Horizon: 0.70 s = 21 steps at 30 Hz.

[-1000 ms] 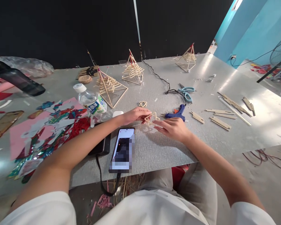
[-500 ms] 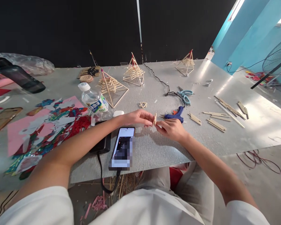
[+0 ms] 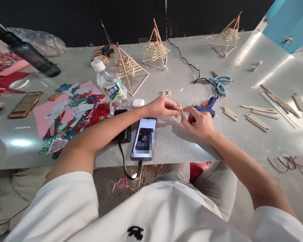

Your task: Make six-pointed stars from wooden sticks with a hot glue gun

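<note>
Between my two hands, just above the table, is a small frame of short wooden sticks [image 3: 179, 107]. My left hand [image 3: 164, 107] pinches it from the left with thumb and fingers. My right hand [image 3: 198, 121] closes its thumb and forefinger on its right side. Behind my left hand lies a small stick star [image 3: 166, 93], flat on the table. A blue glue gun [image 3: 207, 107] lies just beyond my right hand. Short bundles of sticks [image 3: 229, 113] lie to the right of it.
A phone [image 3: 143, 137] with a lit screen lies at the front edge, by a black power bank [image 3: 123, 134]. A water bottle [image 3: 111, 82], stick pyramids [image 3: 155, 50] and blue-handled scissors [image 3: 221, 80] stand or lie farther back. Colourful scraps [image 3: 73, 107] cover the left.
The view has tilted down and swung left, so the table things appear shifted. The small stick frame has turned between my fingers, showing its open triangular shape.
</note>
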Each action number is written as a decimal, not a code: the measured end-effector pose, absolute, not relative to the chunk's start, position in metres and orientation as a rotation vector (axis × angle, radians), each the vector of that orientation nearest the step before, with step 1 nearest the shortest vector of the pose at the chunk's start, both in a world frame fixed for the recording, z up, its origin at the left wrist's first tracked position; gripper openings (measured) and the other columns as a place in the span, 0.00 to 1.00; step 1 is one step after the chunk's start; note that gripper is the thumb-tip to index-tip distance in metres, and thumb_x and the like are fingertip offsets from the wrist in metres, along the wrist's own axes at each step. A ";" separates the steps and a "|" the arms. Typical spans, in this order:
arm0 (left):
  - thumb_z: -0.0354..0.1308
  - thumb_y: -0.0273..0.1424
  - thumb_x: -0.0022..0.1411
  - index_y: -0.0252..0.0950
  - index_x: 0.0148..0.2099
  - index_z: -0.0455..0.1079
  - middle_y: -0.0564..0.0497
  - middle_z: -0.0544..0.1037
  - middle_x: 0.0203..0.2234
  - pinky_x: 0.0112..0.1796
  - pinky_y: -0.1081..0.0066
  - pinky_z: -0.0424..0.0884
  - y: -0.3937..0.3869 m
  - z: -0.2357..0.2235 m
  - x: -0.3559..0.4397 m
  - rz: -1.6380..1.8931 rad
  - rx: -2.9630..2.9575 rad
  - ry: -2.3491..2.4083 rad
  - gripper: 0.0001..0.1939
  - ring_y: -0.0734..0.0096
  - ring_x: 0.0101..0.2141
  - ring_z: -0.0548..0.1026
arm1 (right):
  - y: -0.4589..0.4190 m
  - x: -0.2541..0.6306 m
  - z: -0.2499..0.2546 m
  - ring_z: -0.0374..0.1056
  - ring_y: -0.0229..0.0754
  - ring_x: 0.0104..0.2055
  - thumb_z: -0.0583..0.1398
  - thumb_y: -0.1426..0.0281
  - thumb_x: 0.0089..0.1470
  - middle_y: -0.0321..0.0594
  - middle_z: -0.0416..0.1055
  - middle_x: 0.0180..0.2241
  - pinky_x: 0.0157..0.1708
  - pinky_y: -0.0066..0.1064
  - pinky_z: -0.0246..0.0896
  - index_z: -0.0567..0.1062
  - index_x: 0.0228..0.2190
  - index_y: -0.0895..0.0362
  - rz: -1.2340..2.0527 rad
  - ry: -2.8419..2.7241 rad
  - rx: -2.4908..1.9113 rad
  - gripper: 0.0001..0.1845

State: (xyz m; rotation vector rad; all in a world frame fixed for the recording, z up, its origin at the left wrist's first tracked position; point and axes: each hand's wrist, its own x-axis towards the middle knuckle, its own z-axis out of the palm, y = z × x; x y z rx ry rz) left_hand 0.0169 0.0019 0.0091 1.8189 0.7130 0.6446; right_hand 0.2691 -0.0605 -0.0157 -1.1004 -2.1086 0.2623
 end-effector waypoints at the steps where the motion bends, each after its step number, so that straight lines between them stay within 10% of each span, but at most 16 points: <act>1: 0.78 0.49 0.63 0.33 0.43 0.87 0.45 0.86 0.35 0.40 0.65 0.73 0.001 0.010 0.018 0.654 1.836 0.702 0.22 0.67 0.35 0.80 | -0.062 0.268 -0.015 0.67 0.38 0.22 0.60 0.57 0.69 0.35 0.75 0.21 0.29 0.32 0.58 0.86 0.49 0.57 0.255 -2.094 -1.100 0.21; 11: 0.69 0.41 0.63 0.33 0.38 0.83 0.50 0.81 0.30 0.33 0.71 0.65 0.000 0.014 0.018 0.742 1.935 0.785 0.15 0.74 0.29 0.71 | -0.062 0.271 -0.009 0.58 0.34 0.19 0.63 0.62 0.66 0.28 0.67 0.19 0.26 0.32 0.56 0.76 0.37 0.51 0.374 -1.871 -1.054 0.07; 21: 0.68 0.47 0.71 0.33 0.41 0.80 0.45 0.80 0.38 0.33 0.72 0.73 -0.003 0.034 0.014 0.631 1.632 0.727 0.20 0.68 0.37 0.79 | -0.056 0.276 0.003 0.51 0.34 0.22 0.63 0.40 0.69 0.27 0.58 0.21 0.23 0.31 0.46 0.68 0.32 0.50 0.873 -1.520 -1.021 0.28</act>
